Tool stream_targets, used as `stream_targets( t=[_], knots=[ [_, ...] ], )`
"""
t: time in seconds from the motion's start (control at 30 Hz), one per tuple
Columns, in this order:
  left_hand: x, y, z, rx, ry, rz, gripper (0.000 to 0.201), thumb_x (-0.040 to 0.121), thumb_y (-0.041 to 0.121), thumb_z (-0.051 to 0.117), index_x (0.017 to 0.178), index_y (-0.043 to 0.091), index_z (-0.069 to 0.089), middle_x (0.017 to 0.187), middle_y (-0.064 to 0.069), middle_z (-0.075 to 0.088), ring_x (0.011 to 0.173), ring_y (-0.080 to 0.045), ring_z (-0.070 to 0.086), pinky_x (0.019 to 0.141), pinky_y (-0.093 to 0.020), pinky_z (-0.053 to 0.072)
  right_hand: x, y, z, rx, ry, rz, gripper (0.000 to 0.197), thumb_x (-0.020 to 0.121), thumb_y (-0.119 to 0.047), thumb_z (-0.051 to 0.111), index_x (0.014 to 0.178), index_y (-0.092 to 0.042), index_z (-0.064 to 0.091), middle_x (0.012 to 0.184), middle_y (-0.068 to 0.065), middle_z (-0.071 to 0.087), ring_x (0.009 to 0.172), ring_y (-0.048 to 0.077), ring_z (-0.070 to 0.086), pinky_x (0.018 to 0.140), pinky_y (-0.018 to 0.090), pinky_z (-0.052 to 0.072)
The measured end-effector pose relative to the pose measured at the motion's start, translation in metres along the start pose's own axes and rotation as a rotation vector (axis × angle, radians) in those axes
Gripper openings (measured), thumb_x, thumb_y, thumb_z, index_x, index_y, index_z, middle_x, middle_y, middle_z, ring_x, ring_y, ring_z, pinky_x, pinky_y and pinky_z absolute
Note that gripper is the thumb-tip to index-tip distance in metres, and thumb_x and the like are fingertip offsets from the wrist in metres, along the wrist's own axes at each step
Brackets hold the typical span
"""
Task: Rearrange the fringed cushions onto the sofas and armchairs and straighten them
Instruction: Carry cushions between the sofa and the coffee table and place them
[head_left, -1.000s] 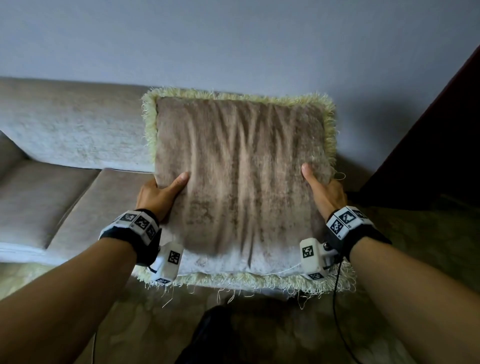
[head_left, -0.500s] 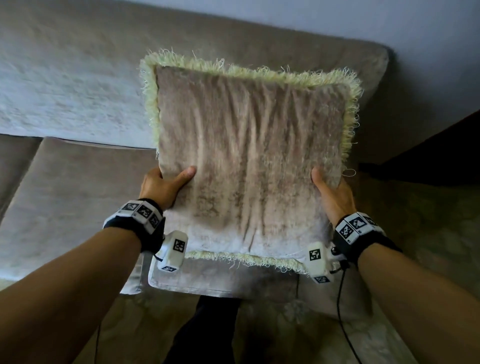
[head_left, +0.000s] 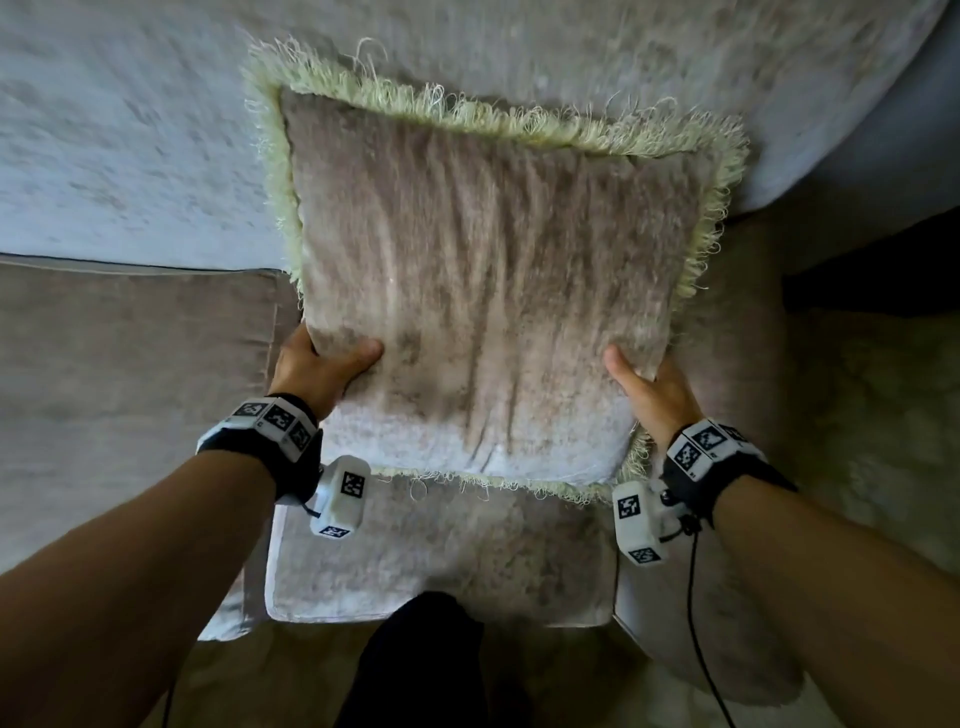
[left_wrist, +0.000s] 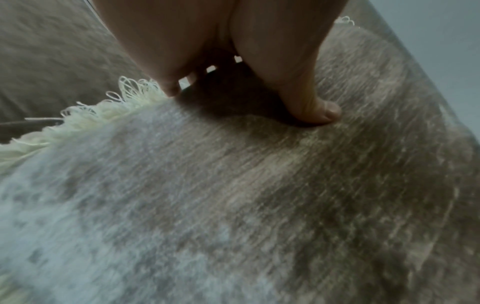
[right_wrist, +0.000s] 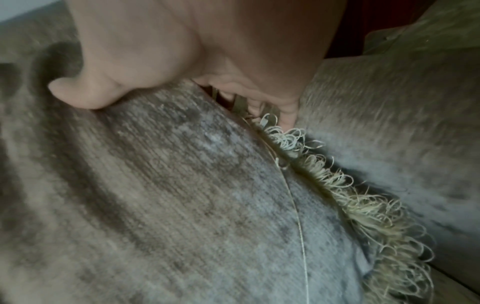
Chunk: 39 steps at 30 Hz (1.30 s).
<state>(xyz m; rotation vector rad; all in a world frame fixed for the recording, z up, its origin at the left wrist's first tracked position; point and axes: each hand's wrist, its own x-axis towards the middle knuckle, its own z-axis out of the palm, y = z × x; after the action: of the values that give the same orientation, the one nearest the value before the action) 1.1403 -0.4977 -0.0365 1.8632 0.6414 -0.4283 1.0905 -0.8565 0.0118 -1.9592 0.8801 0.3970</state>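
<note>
Cushion: I hold the fringed cushion (head_left: 488, 291) upright over the sofa seat (head_left: 441, 561), against the backrest (head_left: 130, 145).
Left hand (head_left: 317, 369): grips left edge, thumb in front.
Right hand (head_left: 649, 384): grips right edge likewise.
Hidden: fingers behind cushion; wrist views blurred.
Room: dark furniture far right, cut off.

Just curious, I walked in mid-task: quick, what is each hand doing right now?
Left hand: grips the left edge of the fringed cushion, thumb on its front.
Right hand: grips the cushion's right edge, thumb on its front.
</note>
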Motion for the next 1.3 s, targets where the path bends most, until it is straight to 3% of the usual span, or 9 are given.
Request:
stream_targets(
  t=[0.1, 0.23, 0.37, 0.5, 0.67, 0.87, 1.1, 1.2, 1.3],
  knots=[
    [0.024, -0.008, 0.009, 0.062, -0.008, -0.017, 0.056, 0.061, 0.05, 0.087, 0.106, 0.021, 0.072, 0.097, 0.001, 0.078, 0.09, -0.021, 0.075, 0.084, -0.045, 0.062, 0.017, 0.003, 0.01, -0.054, -0.035, 0.037, 0.058, 0.084, -0.065, 0.065, 0.13, -0.031, 0.057, 0.132, -0.005, 0.061, 0.129, 0.022, 0.055, 0.1, 0.027, 0.037],
    [0.039, -0.009, 0.02, 0.108, -0.052, -0.056, 0.029, 0.076, 0.039, 0.084, 0.092, 0.018, 0.075, 0.087, -0.001, 0.078, 0.083, -0.02, 0.076, 0.084, -0.043, 0.062, 0.025, -0.004, 0.017, -0.138, -0.064, 0.11, 0.08, 0.086, -0.07, 0.059, 0.143, -0.014, 0.049, 0.15, 0.008, 0.05, 0.137, 0.029, 0.048, 0.102, 0.029, 0.035],
    [0.042, 0.006, 0.016, 0.157, 0.001, -0.043, 0.073, 0.06, 0.057, 0.09, 0.114, 0.016, 0.062, 0.111, 0.002, 0.072, 0.101, -0.019, 0.07, 0.092, -0.04, 0.056, 0.025, -0.021, 0.015, -0.209, -0.04, 0.116, 0.053, 0.086, -0.066, 0.061, 0.117, -0.023, 0.059, 0.142, 0.007, 0.055, 0.132, 0.029, 0.052, 0.095, 0.028, 0.036],
    [0.018, 0.039, -0.001, 0.249, 0.067, -0.043, 0.067, 0.081, 0.036, 0.082, 0.134, 0.009, 0.052, 0.123, -0.006, 0.062, 0.105, -0.022, 0.057, 0.087, -0.033, 0.044, 0.009, -0.062, 0.011, -0.272, -0.006, 0.095, 0.097, 0.083, -0.067, 0.066, 0.147, 0.0, 0.04, 0.15, 0.016, 0.049, 0.134, 0.033, 0.05, 0.098, 0.034, 0.042],
    [-0.026, 0.083, -0.031, 0.336, -0.004, 0.072, 0.059, 0.09, 0.041, 0.071, 0.141, 0.016, 0.052, 0.138, -0.001, 0.062, 0.125, -0.023, 0.059, 0.102, -0.036, 0.044, -0.031, -0.122, 0.012, -0.384, -0.068, -0.16, 0.073, 0.089, -0.053, 0.069, 0.141, -0.005, 0.052, 0.141, 0.009, 0.058, 0.124, 0.029, 0.059, 0.099, 0.034, 0.045],
    [-0.107, 0.125, -0.081, 0.472, 0.01, 0.17, 0.047, 0.088, 0.046, 0.07, 0.128, 0.022, 0.062, 0.123, 0.004, 0.07, 0.114, -0.021, 0.065, 0.102, -0.039, 0.051, -0.103, -0.195, 0.025, -0.584, -0.199, -0.484, 0.042, 0.092, -0.05, 0.063, 0.072, -0.016, 0.05, 0.065, 0.004, 0.04, 0.061, 0.019, 0.039, 0.06, 0.031, 0.033],
    [-0.225, 0.141, -0.17, 0.504, 0.217, 0.177, 0.045, 0.091, 0.047, 0.065, 0.129, 0.023, 0.059, 0.115, 0.005, 0.066, 0.101, -0.021, 0.065, 0.09, -0.036, 0.054, -0.209, -0.259, 0.038, -0.773, -0.33, -0.864, 0.053, 0.092, -0.047, 0.065, 0.088, 0.006, 0.065, 0.089, 0.03, 0.065, 0.075, 0.036, 0.064, 0.065, 0.039, 0.048],
    [-0.286, 0.129, -0.209, 0.516, 0.336, 0.125, 0.045, 0.092, 0.046, 0.067, 0.129, 0.022, 0.06, 0.119, 0.003, 0.067, 0.106, -0.021, 0.064, 0.092, -0.037, 0.053, -0.263, -0.277, 0.05, -0.85, -0.373, -1.032, 0.053, 0.09, -0.047, 0.065, 0.098, 0.005, 0.067, 0.113, 0.027, 0.066, 0.092, 0.037, 0.069, 0.078, 0.04, 0.053],
    [-0.352, 0.105, -0.243, 0.484, 0.457, 0.056, 0.044, 0.091, 0.046, 0.068, 0.127, 0.022, 0.061, 0.118, 0.003, 0.067, 0.109, -0.021, 0.064, 0.096, -0.037, 0.051, -0.322, -0.287, 0.074, -0.915, -0.44, -1.177, 0.053, 0.088, -0.052, 0.066, 0.107, -0.003, 0.068, 0.104, 0.018, 0.072, 0.092, 0.036, 0.067, 0.087, 0.042, 0.054]
  ],
)
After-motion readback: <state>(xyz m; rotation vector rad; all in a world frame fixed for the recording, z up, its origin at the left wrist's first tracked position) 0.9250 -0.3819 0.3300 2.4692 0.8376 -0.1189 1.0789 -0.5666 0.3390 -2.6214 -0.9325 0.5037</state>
